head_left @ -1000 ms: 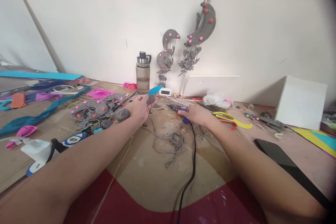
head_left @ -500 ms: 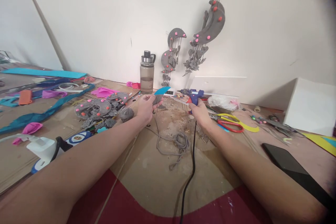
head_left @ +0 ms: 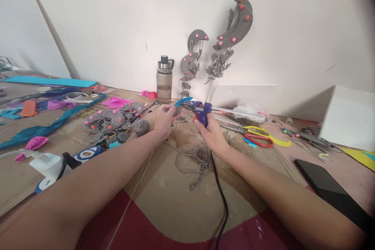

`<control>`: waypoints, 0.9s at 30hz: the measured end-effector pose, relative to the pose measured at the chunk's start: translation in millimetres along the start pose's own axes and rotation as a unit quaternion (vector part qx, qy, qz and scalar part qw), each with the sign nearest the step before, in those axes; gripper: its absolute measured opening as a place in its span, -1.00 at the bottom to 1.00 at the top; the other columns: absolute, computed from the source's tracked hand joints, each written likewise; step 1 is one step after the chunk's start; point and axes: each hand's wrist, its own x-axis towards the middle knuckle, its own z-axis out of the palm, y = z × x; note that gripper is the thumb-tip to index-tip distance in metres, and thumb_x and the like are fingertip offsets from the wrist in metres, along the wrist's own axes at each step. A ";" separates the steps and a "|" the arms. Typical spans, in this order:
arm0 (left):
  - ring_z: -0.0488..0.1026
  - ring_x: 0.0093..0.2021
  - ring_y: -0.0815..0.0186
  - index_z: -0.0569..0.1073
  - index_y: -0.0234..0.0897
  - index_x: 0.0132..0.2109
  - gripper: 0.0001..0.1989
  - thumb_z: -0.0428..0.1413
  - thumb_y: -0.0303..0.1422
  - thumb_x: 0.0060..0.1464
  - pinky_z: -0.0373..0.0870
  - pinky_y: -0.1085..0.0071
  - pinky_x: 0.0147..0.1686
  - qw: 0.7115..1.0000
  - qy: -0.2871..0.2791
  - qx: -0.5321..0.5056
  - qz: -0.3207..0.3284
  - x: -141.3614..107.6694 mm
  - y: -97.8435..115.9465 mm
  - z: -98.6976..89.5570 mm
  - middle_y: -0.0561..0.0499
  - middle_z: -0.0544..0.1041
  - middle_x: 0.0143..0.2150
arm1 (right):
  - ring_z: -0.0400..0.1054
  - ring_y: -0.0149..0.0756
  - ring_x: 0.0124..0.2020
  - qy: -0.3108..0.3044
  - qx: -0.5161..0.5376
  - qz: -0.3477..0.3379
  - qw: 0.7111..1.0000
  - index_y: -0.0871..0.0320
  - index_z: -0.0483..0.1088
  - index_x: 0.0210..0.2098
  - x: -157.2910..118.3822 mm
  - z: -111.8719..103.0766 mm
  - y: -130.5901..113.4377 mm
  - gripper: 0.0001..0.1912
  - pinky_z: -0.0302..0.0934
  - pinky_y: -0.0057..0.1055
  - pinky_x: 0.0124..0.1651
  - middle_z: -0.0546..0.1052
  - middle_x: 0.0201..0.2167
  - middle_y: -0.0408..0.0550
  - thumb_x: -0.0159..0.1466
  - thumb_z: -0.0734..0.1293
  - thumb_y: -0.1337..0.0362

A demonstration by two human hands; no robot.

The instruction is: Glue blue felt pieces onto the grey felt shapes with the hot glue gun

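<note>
Two things were held: a blue-and-grey piece point(head_left: 185, 99) pinched in the left hand point(head_left: 164, 118), and just beside it a glue gun point(head_left: 202, 114) gripped in the right hand point(head_left: 212, 133). Gluing seemed underway; the next move probably needed steady aim.

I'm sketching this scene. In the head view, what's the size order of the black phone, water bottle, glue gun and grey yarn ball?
1. Black phone, nearest the camera, so true rank unsure
2. Water bottle
3. Glue gun, partly covered by the right hand
4. Grey yarn ball
</note>
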 end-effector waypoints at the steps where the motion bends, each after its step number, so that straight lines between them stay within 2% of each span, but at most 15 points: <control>1: 0.55 -0.33 0.33 0.27 -0.28 -0.30 -0.80 0.18 -0.40 -0.03 0.54 0.25 -0.21 1.000 -0.001 0.002 -0.001 -0.3 -0.4 0.2 0.03 0.49 -0.35 | 0.37 -0.14 -0.16 -0.011 -0.009 -0.007 1.000 0.08 0.32 0.03 0.4 -0.4 -0.1 -0.59 0.28 -0.18 -0.09 0.51 -0.21 -0.02 0.20 0.30 0.16; 4: 0.54 -0.33 0.33 0.28 -0.28 -0.32 -0.80 0.19 -0.41 -0.04 0.54 0.25 -0.22 1.000 -0.003 0.005 -0.004 -1.9 -0.2 1.4 0.04 0.48 -0.36 | 0.34 -0.11 -0.05 -0.032 -0.051 -0.040 0.997 0.11 0.28 0.09 0.9 -0.9 -0.3 -0.58 0.22 -0.15 0.04 0.49 -0.08 0.03 0.25 0.25 0.17; 7: 0.51 -0.33 0.36 0.30 -0.29 -0.34 -0.81 0.20 -0.42 -0.05 0.54 0.26 -0.22 1.000 0.004 0.004 -0.002 -3.6 0.8 3.0 0.05 0.45 -0.37 | 0.32 -0.09 -0.02 -0.039 -0.093 -0.054 0.993 0.14 0.27 0.08 0.1 -0.3 0.5 -0.59 0.20 -0.15 0.06 0.48 -0.08 0.07 0.27 0.22 0.18; 15: 0.46 -0.29 0.36 0.31 -0.29 -0.38 -0.84 0.18 -0.45 -0.07 0.54 0.25 -0.21 1.000 0.016 0.015 0.007 -5.2 0.8 6.2 0.06 0.42 -0.36 | 0.37 -0.12 -0.17 -0.044 -0.135 -0.056 0.988 0.18 0.22 0.14 -3.8 1.2 2.1 -0.54 0.26 -0.15 -0.04 0.50 -0.18 0.06 0.28 0.21 0.19; 20: 0.44 -0.32 0.37 0.31 -0.29 -0.39 -0.88 0.14 -0.48 -0.04 0.54 0.24 -0.20 0.999 0.025 0.041 0.014 -6.7 2.8 8.2 0.06 0.40 -0.39 | 0.37 -0.11 -0.13 -0.047 -0.141 -0.062 0.987 0.21 0.23 0.13 -4.1 2.1 1.8 -0.55 0.26 -0.13 -0.01 0.49 -0.12 0.11 0.28 0.20 0.20; 27: 0.46 -0.35 0.37 0.31 -0.27 -0.38 -0.87 0.15 -0.49 -0.03 0.53 0.28 -0.24 0.999 0.036 0.033 0.011 -8.0 5.8 8.6 0.06 0.43 -0.41 | 0.38 -0.09 -0.19 -0.033 -0.155 -0.059 0.986 0.22 0.24 0.12 -2.1 1.8 5.2 -0.55 0.28 -0.10 -0.04 0.51 -0.16 0.12 0.28 0.20 0.20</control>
